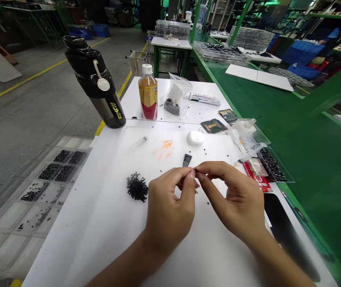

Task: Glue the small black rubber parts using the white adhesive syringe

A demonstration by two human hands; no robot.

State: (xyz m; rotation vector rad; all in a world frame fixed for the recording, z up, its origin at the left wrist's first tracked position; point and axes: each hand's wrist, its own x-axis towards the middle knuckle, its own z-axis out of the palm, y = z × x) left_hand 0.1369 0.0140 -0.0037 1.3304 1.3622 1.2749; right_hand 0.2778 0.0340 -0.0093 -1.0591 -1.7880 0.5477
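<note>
Over the white table [104, 231], my left hand [172, 199] and my right hand [236, 195] meet fingertip to fingertip. Both are closed in a pinch on a tiny black part [195, 170], mostly hidden by the fingers, so its exact kind does not show. Left of my left hand lies a heap of small black parts [136, 187]. Just beyond the fingertips is a dark grey flat piece [187, 160]. Past that are a white earbud case [195, 138] and several orange-tipped needles [167, 144]. A few loose black bits lie scattered around.
A tall black bottle [98, 87] and a drink bottle [148, 95] stand at the back. Compartment trays of black parts [64, 172] sit lower left. On the right are syringes [252, 152], a tray of black parts [273, 165] and a dark phone-like slab [290, 235].
</note>
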